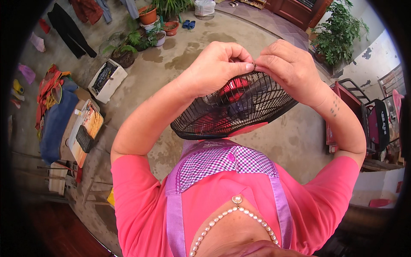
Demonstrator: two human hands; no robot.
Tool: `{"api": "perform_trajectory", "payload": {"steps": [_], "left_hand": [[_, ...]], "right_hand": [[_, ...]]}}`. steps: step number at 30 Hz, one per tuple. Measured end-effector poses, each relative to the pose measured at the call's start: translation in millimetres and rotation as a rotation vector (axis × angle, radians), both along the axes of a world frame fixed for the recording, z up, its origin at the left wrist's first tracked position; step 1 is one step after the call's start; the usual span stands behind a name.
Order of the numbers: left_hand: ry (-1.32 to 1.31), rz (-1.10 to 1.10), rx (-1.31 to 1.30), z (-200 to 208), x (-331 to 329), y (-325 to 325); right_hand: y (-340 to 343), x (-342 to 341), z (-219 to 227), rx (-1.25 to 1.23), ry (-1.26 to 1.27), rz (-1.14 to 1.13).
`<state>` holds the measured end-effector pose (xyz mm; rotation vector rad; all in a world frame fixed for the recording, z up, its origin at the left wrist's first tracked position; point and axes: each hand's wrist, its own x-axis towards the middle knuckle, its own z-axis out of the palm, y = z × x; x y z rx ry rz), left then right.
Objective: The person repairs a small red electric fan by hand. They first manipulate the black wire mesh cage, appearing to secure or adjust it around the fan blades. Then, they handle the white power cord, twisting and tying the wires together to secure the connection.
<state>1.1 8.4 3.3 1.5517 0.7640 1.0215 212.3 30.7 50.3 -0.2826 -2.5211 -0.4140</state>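
Note:
A black wire fan cage with red blades inside is upright in front of my chest. At its top edge, my left hand pinches with thumb and forefinger close to a tiny dark piece, perhaps a clip or screw. My right hand meets it there, fingertips pressed together on the same spot. What exactly lies between the fingertips is too small to name. The fan's lower part is hidden behind the cage and my apron.
To the left stand a white box and a low table with a board, beside a heap of clothes. Potted plants and blue slippers are ahead. A leafy plant and a dark chair stand at right.

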Motion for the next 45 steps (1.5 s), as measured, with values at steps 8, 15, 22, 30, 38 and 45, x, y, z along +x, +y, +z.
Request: {"api": "perform_trajectory", "payload": {"steps": [8, 15, 22, 30, 38, 45], "left_hand": [[0.044, 0.002, 0.058, -3.8, 0.3, 2.4], [0.076, -0.003, 0.087, -5.3, 2.9, 5.8], [0.053, 0.03, 0.094, -4.1, -2.8, 14.9], [-0.041, -0.112, -0.017, -6.6, 0.8, 11.6], [0.044, -0.012, 0.054, -3.7, 1.5, 0.9], [0.246, 0.121, 0.279, 4.6, 1.4, -12.8]], "right_hand": [[-1.9, -2.3, 1.4, -0.426, 0.026, -0.04], [-0.3, -0.5, -2.7, -0.431, -0.004, -0.036], [-8.1, -1.1, 4.0, -0.174, 0.049, 0.057], [-9.3, 2.1, -3.4, -0.294, 0.089, -0.119], [-13.1, -0.8, -10.9, -0.299, 0.092, -0.164], [-12.6, -1.5, -12.4, -0.315, 0.103, -0.171]]}}
